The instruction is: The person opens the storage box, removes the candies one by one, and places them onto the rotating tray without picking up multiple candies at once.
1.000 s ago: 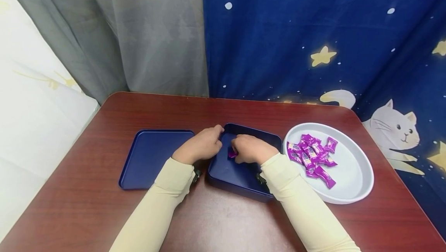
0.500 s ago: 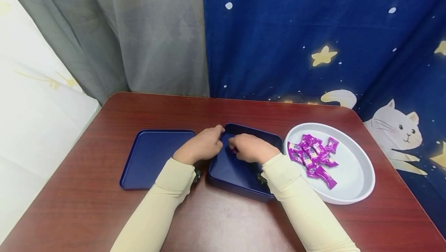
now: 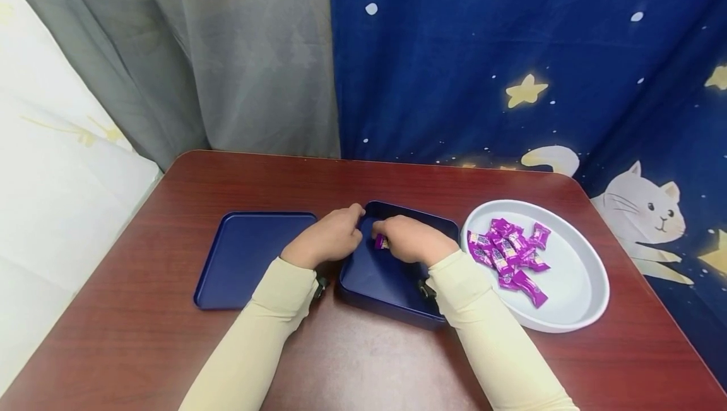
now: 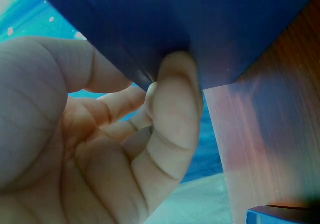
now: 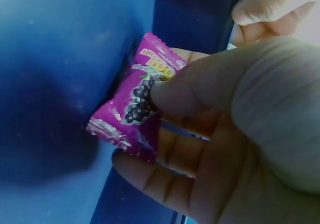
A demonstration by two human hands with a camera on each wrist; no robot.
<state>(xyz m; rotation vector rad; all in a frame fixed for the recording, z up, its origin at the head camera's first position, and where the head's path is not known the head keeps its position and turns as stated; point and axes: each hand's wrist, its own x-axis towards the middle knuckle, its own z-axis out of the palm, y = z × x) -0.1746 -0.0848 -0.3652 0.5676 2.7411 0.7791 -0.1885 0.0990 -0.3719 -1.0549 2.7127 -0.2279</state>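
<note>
My left hand (image 3: 326, 237) grips the left wall of a dark blue box (image 3: 392, 311), its thumb and forefinger on either side of the wall in the left wrist view. Inside the box is my right hand (image 3: 414, 238), pinching a purple wrapped candy (image 5: 127, 106) between thumb and fingers. Dark berries and lettering are printed on the wrapper, part of which the thumb covers. In the right wrist view the candy lies close over the box's blue floor, by a wall.
Right of the box stands a round white tray (image 3: 573, 285) with a heap of purple candies (image 3: 508, 250). A flat dark blue lid (image 3: 250, 259) lies to the left on the brown table (image 3: 363, 367). Curtains (image 3: 454, 70) hang behind the table's far edge.
My right hand has shifted slightly within the box, and more of the candy's printed wrapper shows beside the fingers. The left hand keeps its hold on the box.
</note>
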